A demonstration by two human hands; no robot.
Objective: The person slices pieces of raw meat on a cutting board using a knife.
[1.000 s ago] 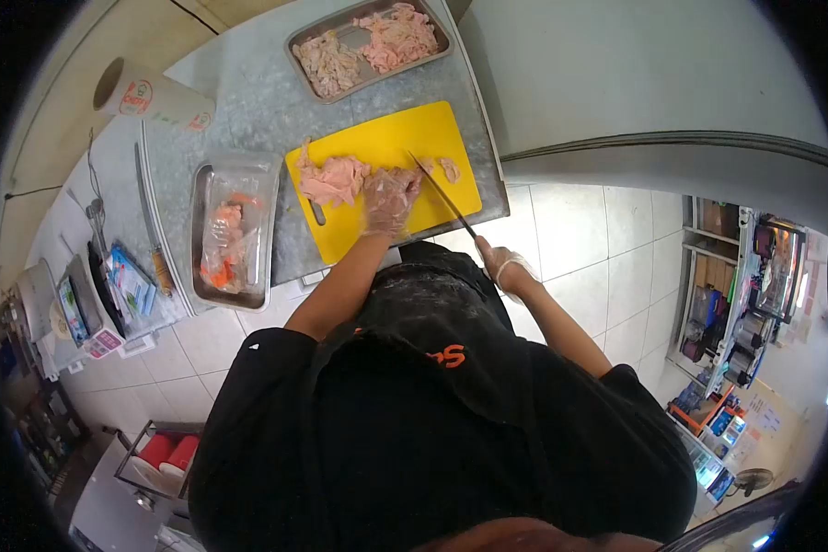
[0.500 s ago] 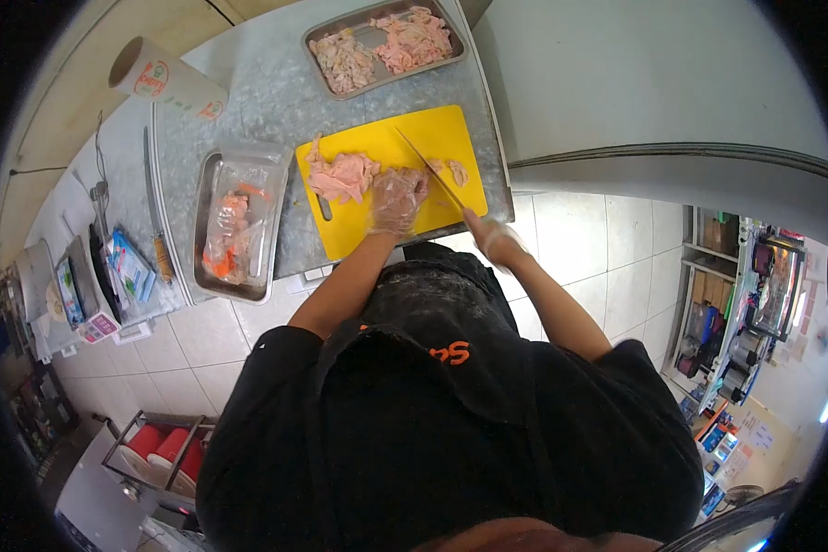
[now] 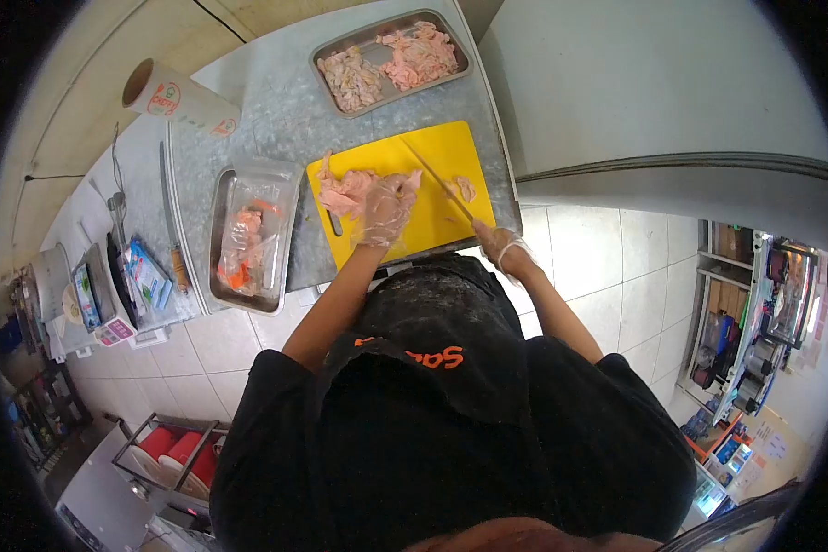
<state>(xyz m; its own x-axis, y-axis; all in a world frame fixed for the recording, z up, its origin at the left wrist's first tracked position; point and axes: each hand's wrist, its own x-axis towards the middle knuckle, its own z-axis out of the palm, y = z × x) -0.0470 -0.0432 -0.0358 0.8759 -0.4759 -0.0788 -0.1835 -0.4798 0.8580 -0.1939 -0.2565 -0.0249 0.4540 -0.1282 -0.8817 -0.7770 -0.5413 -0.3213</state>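
A yellow cutting board (image 3: 432, 224) lies on the worktop in front of me. My left hand (image 3: 386, 213), in a clear plastic glove, is closed over a piece of raw pink meat, possibly chicken skin, on the board. A pile of the same pink meat (image 3: 343, 191) lies just left of those fingers. My gloved right hand (image 3: 503, 248) grips a long knife (image 3: 438, 179) by its handle at the board's right edge. The blade slants up and left over the board, apart from the left fingers. Small cut pieces (image 3: 465, 189) lie right of the blade.
A metal tray (image 3: 375, 55) with two heaps of cut meat stands behind the board. Left is another tray (image 3: 291, 207) with bagged orange-pink meat (image 3: 241, 241). Farther left are a paper roll (image 3: 189, 99) and a long wooden-handled blade (image 3: 177, 262). A grey panel (image 3: 653, 101) rises on the right.
My left hand has shifted slightly left, nearer the meat pile, away from the knife. The right hand still holds the knife. The whole view has shifted a little.
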